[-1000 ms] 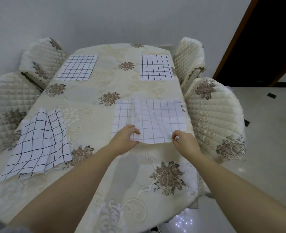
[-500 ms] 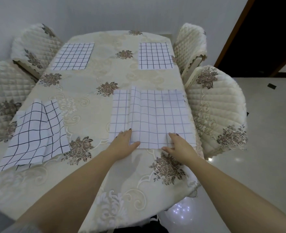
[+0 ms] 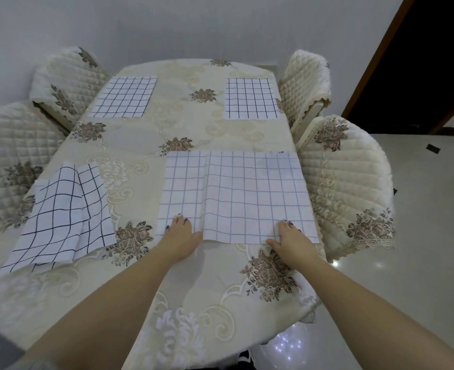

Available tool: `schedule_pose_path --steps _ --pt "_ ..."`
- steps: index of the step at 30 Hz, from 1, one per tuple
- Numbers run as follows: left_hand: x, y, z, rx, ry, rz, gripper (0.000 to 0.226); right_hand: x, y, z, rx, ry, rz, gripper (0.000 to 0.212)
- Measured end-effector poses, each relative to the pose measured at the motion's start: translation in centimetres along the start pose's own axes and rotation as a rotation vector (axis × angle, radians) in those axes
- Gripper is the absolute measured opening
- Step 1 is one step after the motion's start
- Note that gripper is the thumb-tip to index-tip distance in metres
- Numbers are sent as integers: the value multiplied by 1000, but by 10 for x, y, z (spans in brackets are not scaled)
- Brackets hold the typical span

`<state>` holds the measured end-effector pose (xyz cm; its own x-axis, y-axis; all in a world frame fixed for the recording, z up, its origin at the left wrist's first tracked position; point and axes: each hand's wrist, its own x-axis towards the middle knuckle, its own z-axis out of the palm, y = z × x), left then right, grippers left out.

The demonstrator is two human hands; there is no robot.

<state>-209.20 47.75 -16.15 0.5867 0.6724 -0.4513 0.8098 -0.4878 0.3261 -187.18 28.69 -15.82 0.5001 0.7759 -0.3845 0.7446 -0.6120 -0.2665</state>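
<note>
A white checked cloth (image 3: pixel 236 193) with thin purple lines lies spread on the table's near right part, a lengthwise crease left of its middle. My left hand (image 3: pixel 181 232) lies flat on the cloth's near edge, left of the crease. My right hand (image 3: pixel 291 236) presses flat on the near right corner of the same cloth. Both hands have straight fingers and hold nothing.
The oval table (image 3: pixel 209 129) wears a cream floral tablecloth. A rumpled black-checked cloth (image 3: pixel 62 217) lies at the near left. Two flat checked cloths sit at the far left (image 3: pixel 125 97) and far right (image 3: pixel 251 98). Quilted chairs (image 3: pixel 346 180) stand on both sides; tiled floor lies to the right.
A second ago both hands pinched the cloth's near edge, lifted slightly. They have since laid it down and now press flat on it; the cloth lies smoother and nearer the table's edge.
</note>
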Motion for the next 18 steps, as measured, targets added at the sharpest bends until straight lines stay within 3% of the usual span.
schedule_pose_path --steps 6,12,18 --pt "-10 -17 -8 4 -6 -4 52 -2 -3 -1 -38 20 13 61" --pt "-14 -24 -9 -40 -21 -22 41 -6 -8 -4 -59 69 17 33" --pt "-25 -34 -5 -51 10 -29 28 -13 -11 4 -70 110 23 31"
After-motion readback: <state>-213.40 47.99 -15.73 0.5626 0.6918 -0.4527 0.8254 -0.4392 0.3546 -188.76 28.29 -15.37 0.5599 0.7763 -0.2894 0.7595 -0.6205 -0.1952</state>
